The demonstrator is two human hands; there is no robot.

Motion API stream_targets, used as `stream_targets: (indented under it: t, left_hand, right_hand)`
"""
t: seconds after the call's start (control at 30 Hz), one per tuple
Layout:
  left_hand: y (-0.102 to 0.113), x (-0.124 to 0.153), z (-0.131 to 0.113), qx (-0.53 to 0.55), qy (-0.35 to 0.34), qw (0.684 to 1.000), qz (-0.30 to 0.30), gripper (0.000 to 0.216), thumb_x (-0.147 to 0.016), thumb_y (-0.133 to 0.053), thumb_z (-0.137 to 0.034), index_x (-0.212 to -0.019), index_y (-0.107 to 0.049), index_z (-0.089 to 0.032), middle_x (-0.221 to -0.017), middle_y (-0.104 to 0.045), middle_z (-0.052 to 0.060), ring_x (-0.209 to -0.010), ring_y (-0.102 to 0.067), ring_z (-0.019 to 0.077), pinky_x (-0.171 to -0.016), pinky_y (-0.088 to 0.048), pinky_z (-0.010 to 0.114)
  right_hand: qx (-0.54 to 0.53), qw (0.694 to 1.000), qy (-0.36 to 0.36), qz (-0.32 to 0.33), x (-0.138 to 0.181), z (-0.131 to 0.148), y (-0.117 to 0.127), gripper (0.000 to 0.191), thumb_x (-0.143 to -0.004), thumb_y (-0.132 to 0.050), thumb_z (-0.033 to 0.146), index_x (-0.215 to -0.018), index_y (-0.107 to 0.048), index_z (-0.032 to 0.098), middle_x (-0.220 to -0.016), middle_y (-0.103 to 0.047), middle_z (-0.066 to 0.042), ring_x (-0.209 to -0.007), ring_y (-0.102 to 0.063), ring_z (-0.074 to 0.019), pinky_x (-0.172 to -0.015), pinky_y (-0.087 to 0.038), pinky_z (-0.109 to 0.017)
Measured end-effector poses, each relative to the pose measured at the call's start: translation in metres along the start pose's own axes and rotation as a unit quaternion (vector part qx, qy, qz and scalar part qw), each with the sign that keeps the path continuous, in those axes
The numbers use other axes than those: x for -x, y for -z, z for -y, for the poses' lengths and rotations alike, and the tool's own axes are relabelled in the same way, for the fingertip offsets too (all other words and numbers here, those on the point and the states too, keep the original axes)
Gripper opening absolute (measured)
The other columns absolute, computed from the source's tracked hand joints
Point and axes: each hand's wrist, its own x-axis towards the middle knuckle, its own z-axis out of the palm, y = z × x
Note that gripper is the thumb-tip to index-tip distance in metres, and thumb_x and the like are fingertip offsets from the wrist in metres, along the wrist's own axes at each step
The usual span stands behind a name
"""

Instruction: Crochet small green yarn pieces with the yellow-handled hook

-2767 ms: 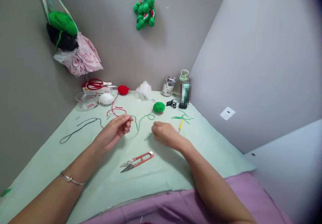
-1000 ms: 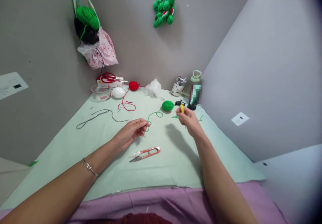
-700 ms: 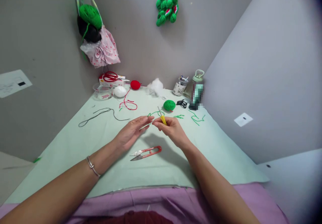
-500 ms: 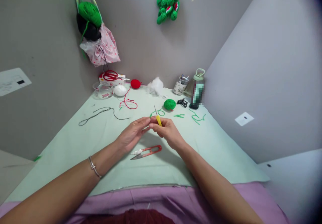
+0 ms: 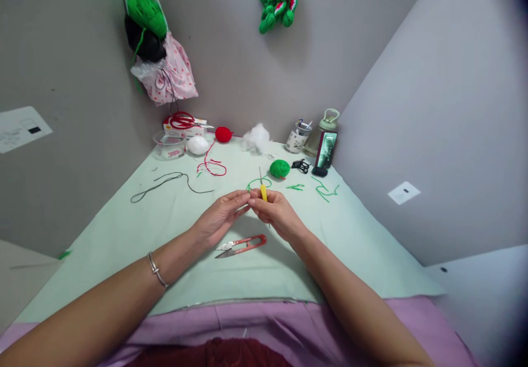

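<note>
My right hand (image 5: pixel 277 213) is closed round a crochet hook with a yellow handle (image 5: pixel 263 192), its thin metal shaft pointing up and away. Fingertip to fingertip with it, my left hand (image 5: pixel 218 218) pinches green yarn (image 5: pixel 249 187), of which only a bit shows above the fingers. The yarn's strand loops on the table towards a green yarn ball (image 5: pixel 279 169). Whatever piece lies between the fingertips is mostly hidden. Just below the hands, thread snips (image 5: pixel 252 241) with orange handles lie on the pale green cloth.
Green yarn scraps (image 5: pixel 325 191) and a black clip (image 5: pixel 301 165) lie right. At the back stand a phone (image 5: pixel 325 151), a bottle (image 5: pixel 317 136), a pen cup (image 5: pixel 297 138), white stuffing (image 5: pixel 257 138), a red yarn ball (image 5: pixel 223 134) and a clear tub (image 5: pixel 170 148). Dark cord (image 5: pixel 165 180) lies left.
The crochet hook has turned in my right hand, its shaft now more upright. Both hands stay together in nearly the same place, and the view has shifted slightly.
</note>
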Motion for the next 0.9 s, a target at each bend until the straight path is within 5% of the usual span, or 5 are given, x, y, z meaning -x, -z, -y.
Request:
stream_targets:
  t: [0.2,0.4,0.63,0.9]
  left_hand:
    - [0.003,-0.001,-0.008,0.022,-0.014,0.999,-0.039,0.019,-0.081,-0.087,-0.037,-0.087,-0.082,-0.02,-0.102,-0.075,0.004,-0.11,-0.063,0.0199,-0.112,-0.043,0.037]
    - [0.005,-0.001,-0.006,0.014,0.006,0.997,-0.07,0.018,-0.075,-0.091,-0.031,-0.081,-0.077,-0.019,-0.095,-0.07,0.001,-0.1,-0.063,0.0157,-0.107,-0.043,0.034]
    - [0.004,0.0,-0.001,-0.012,0.019,0.999,-0.048,0.021,-0.077,-0.088,-0.032,-0.08,-0.072,-0.019,-0.091,-0.069,0.002,-0.096,-0.064,0.017,-0.105,-0.046,0.038]
    - [0.002,0.002,-0.009,-0.135,-0.062,0.987,-0.054,0.017,-0.079,-0.085,-0.033,-0.078,-0.074,-0.02,-0.086,-0.073,0.003,-0.093,-0.064,0.02,-0.1,-0.045,0.037]
  right_hand:
    - [-0.014,1.0,-0.001,0.009,0.001,0.002,0.001,0.017,-0.069,-0.076,0.027,-0.069,-0.062,0.017,-0.054,-0.042,0.009,-0.046,-0.022,-0.0027,-0.047,-0.009,-0.025]
    - [-0.068,0.997,0.037,-0.023,-0.001,0.001,0.006,0.02,-0.071,-0.077,0.033,-0.073,-0.063,0.019,-0.056,-0.04,0.01,-0.045,-0.017,-0.0021,-0.046,-0.011,-0.023]
    - [-0.092,0.994,0.051,-0.008,-0.002,0.0,0.007,0.027,-0.071,-0.081,0.038,-0.072,-0.062,0.018,-0.071,-0.061,0.005,-0.045,-0.016,-0.0008,-0.044,-0.01,-0.024]
    - [-0.048,0.998,-0.025,0.022,-0.004,-0.007,0.014,0.032,-0.074,-0.087,0.043,-0.076,-0.07,0.016,-0.049,-0.028,0.013,-0.046,-0.012,-0.0036,-0.046,-0.008,-0.025]
